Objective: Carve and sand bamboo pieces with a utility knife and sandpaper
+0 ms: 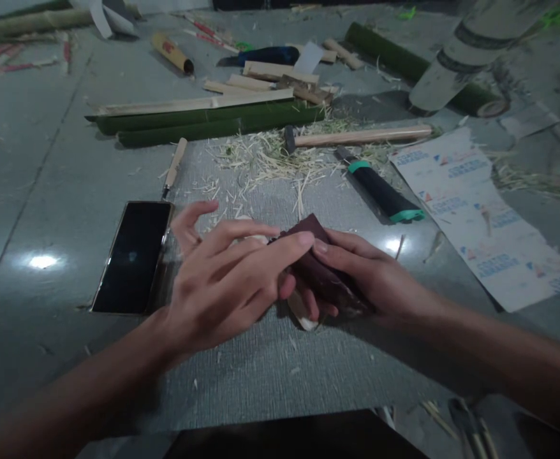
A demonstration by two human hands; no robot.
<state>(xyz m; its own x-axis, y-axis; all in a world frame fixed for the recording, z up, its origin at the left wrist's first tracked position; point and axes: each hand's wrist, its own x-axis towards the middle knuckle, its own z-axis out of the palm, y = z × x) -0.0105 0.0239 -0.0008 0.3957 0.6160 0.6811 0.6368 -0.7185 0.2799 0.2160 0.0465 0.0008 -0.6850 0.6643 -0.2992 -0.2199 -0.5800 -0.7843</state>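
A dark maroon sheet that looks like folded sandpaper (325, 277) is held between both hands above the grey mat. My right hand (370, 268) grips it from the right, thumb on top and fingertips curled underneath. From the left, my left hand (232, 274) pinches its upper left edge, a long finger on top and a fingertip below; its outer fingers are spread and raised. A pale piece (303, 312) shows under the sheet; what it is, and whether it is held, I cannot tell. A black phone (132, 258) lies left of my left hand.
Beyond the hands lie a hammer (361, 136), a black-and-green handled tool (380, 188), a small wooden-handled tool (175, 164) and split green bamboo (222, 124) among shavings (270, 156). Printed paper (485, 220) lies right. A clear bottle (452, 67) stands behind.
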